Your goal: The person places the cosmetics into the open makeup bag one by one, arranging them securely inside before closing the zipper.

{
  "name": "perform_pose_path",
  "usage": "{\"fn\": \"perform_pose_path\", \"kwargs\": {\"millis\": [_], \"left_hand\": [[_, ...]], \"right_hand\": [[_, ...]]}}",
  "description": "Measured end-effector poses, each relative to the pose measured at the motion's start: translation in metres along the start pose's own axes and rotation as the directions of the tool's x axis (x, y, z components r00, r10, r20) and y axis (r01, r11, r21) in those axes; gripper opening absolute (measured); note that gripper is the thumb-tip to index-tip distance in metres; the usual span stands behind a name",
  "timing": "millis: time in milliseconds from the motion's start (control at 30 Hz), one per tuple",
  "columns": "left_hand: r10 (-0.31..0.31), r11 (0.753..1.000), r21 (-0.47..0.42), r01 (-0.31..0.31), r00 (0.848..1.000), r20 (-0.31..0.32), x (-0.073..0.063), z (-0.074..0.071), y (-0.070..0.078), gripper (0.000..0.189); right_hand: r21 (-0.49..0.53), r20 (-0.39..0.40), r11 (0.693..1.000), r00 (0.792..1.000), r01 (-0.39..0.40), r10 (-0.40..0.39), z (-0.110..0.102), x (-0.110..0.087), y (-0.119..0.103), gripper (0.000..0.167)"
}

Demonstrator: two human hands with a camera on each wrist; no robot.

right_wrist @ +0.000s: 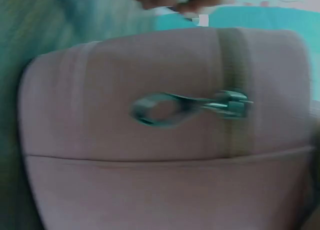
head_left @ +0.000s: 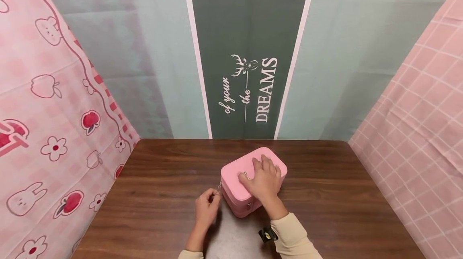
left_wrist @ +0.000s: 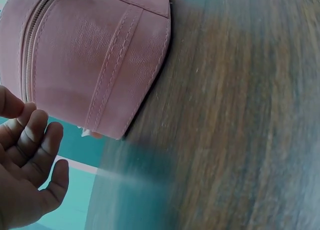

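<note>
A pink zippered case stands upright on the table, its lid down. My left hand is at the case's left corner, thumb and forefinger pinching a zipper pull. In the left wrist view, the fingertips meet right at the end of the visible zipper. My right hand rests on the lid with fingers spread, its thumb beside a small metal piece on top. A second zipper pull, silver with a looped end, hangs on the case's side in the right wrist view.
The dark wooden table extends around the case. A small black device sits at the right sleeve's cuff. Patterned pink cloths hang at both sides, and a green and grey cloth with lettering hangs behind the table.
</note>
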State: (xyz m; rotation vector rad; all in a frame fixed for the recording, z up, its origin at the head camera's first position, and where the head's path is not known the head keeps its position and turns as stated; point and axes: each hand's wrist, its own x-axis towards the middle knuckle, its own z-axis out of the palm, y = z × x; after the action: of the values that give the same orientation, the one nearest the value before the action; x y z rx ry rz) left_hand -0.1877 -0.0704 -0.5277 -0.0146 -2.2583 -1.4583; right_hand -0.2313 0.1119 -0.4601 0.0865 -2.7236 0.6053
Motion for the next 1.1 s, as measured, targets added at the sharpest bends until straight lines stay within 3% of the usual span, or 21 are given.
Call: {"fn": "perform_pose_path", "kwargs": {"millis": [100,167,300,367,433,500,600,733,933,1100], "left_hand": [[-0.025,1.0,0.002,0.025,1.0,0.011,0.0,-0.002,-0.001,0.017],[-0.037,0.999,0.003,0.037,0.999,0.012,0.0,-0.004,-0.002,0.017],[-0.045,0.999,0.01,0.044,0.999,0.016,0.002,-0.005,-0.003,0.015],[-0.038,0.999,0.015,0.038,0.999,0.02,0.003,-0.006,-0.004,0.014],[-0.032,0.999,0.023,0.031,0.999,0.031,0.003,-0.006,-0.004,0.014],[-0.034,0.999,0.021,0.033,0.999,0.038,0.003,-0.005,-0.004,0.014],[-0.041,0.999,0.015,0.041,0.998,0.04,0.002,-0.005,-0.003,0.015],[-0.032,0.999,0.01,0.031,0.999,0.044,0.002,-0.004,0.0,0.016],[0.009,1.0,0.01,-0.01,0.999,0.031,0.007,-0.002,0.003,0.018],[0.026,0.999,0.033,-0.027,0.999,0.041,0.006,-0.001,0.005,0.018]], "right_hand": [[0.057,0.094,0.996,0.993,0.073,-0.078,-0.012,0.001,0.002,0.064],[0.094,0.133,0.981,0.974,0.172,-0.183,-0.02,0.006,0.007,0.06],[0.145,0.136,0.902,0.895,0.406,-0.425,-0.022,0.023,0.019,0.056],[0.137,0.13,0.864,0.856,0.485,-0.501,-0.017,0.031,0.025,0.054],[0.119,0.119,0.842,0.835,0.526,-0.538,-0.01,0.035,0.031,0.053],[0.109,0.113,0.835,0.828,0.54,-0.55,-0.006,0.035,0.034,0.053],[0.11,0.086,0.84,0.837,0.531,-0.54,-0.002,0.032,0.035,0.052],[0.083,0.063,0.882,0.88,0.465,-0.47,-0.001,0.026,0.032,0.053],[-0.015,0.035,0.953,0.952,0.304,-0.303,0.002,0.014,0.016,0.052],[-0.055,-0.037,0.987,0.988,0.15,-0.152,0.004,0.004,0.002,0.053]]}}
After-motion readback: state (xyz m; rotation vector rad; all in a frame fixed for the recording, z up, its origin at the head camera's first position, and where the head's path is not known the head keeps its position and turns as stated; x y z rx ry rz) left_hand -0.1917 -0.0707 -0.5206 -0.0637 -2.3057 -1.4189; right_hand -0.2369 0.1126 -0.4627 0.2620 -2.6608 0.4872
